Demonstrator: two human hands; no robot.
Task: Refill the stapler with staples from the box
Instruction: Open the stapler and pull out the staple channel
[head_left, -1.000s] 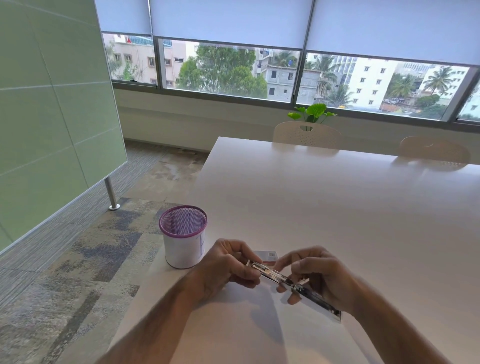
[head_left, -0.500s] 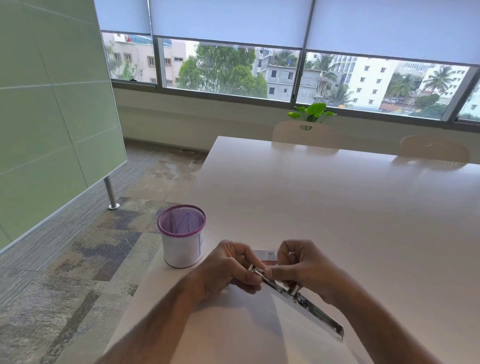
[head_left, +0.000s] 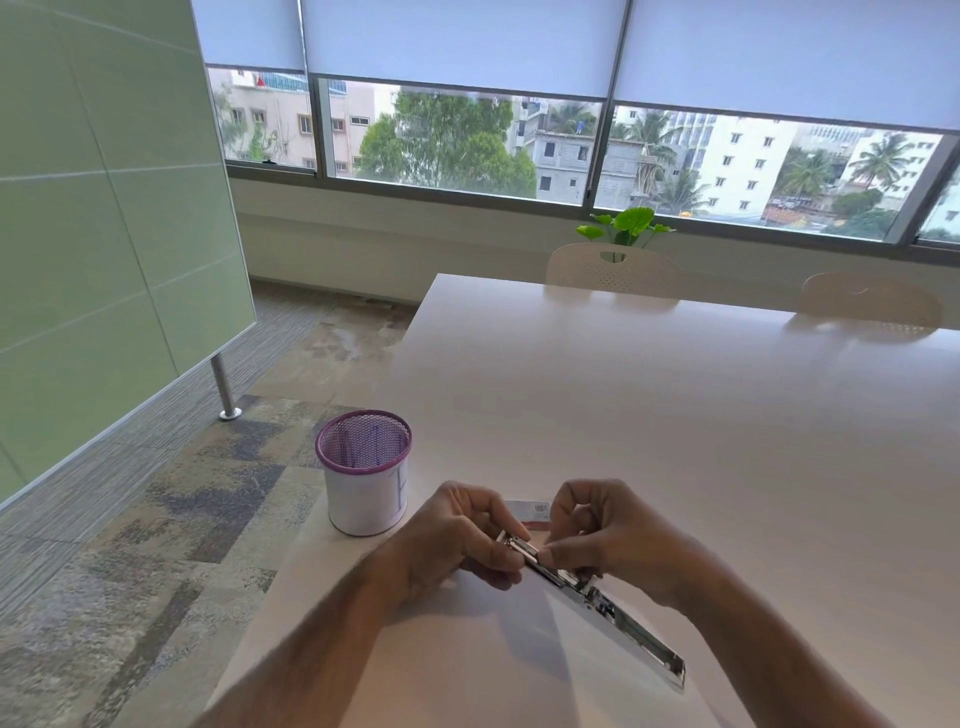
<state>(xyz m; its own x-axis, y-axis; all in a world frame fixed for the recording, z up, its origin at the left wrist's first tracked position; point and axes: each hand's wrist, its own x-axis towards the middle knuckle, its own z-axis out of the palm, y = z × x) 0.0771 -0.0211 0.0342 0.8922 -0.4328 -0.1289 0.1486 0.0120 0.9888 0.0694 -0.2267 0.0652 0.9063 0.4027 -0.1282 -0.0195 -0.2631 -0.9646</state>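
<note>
Over at the left end of the white table (head_left: 675, 415), near its edge, stands a mesh pen cup (head_left: 363, 473) with a purple rim, not part of the work and well clear of the hands. Next comes the person's left hand (head_left: 457, 540), curled closed around the near-left end of the stapler (head_left: 597, 597), thumb and fingers pinching the metal so that the tool is held up off the tabletop. The stapler lies swung wide open, a long shiny strip running down and to the right, its channel facing up. Just behind the two hands, flat on the table, a small white box of staples (head_left: 532, 512) with a barcode label peeks out between them. Then the right hand (head_left: 608, 535), fingers bunched and pinched down onto the channel close beside the left thumb; it may be pressing a strip of staples into the track, though from here I cannot make out any staples between the fingertips. So I would judge the opening done, the box at hand, and the loading itself under way. What looks left is seating the strip fully, letting the pusher come up behind it, and folding the stapler shut.
</note>
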